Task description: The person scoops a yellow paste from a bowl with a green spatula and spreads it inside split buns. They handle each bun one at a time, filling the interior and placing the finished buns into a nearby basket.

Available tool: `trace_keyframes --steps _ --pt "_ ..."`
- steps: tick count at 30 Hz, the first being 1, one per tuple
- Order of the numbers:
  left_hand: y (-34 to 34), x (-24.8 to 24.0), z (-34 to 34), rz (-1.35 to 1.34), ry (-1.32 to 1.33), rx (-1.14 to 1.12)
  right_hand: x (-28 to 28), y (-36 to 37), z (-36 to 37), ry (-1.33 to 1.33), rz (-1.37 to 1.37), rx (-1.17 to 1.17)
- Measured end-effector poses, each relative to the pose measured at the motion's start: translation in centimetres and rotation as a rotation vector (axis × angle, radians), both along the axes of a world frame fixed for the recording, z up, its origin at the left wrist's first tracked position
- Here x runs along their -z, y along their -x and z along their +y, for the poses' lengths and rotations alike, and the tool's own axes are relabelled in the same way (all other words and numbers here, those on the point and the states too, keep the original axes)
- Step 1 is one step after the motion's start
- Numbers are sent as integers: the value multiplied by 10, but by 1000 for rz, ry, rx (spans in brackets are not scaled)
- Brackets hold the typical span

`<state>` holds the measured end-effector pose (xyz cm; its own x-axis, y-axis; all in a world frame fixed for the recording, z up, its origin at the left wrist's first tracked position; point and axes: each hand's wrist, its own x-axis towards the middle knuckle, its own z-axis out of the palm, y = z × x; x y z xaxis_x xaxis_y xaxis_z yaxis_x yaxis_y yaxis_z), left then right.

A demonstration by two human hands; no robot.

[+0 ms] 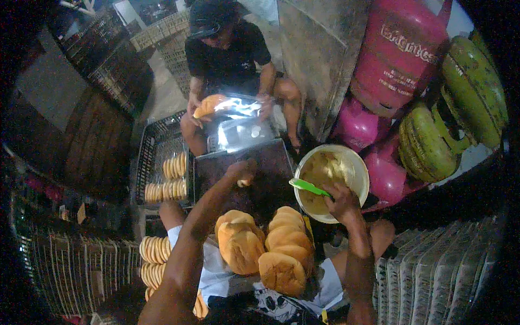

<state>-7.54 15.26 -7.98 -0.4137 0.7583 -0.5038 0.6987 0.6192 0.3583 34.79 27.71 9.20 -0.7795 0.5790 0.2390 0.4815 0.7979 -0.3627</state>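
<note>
My right hand (344, 203) grips a spatula with a bright green handle (307, 186) over a round pale bucket (364, 190). Yellowish-brown spread (325, 169) coats the inside of the bucket. My left hand (241, 172) is closed above a dark flat tray (216, 187) in front of me. Something small and pale shows at its fingers, too unclear to name. Two stacks of round golden buns, one on the left (241, 246) and one on the right (287, 252), rest close to my body, between my forearms.
Opposite me a person (227, 59) handles a bread loaf (210, 106) at a clear plastic bag (241, 107). Packed buns (167, 190) lie in a black crate (142, 162); more buns (153, 249) line my left. Pink (398, 54) and green (428, 143) gas cylinders stand at the right.
</note>
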Motion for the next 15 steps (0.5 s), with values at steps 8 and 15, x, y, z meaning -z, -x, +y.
trace_keyframes --steps 8,15 --pt "-126 -143 -142 33 -438 169 -12 -11 -2 216 -53 115" --pt "-231 -151 -241 446 -490 468 -34 -9 8 22 -278 242"
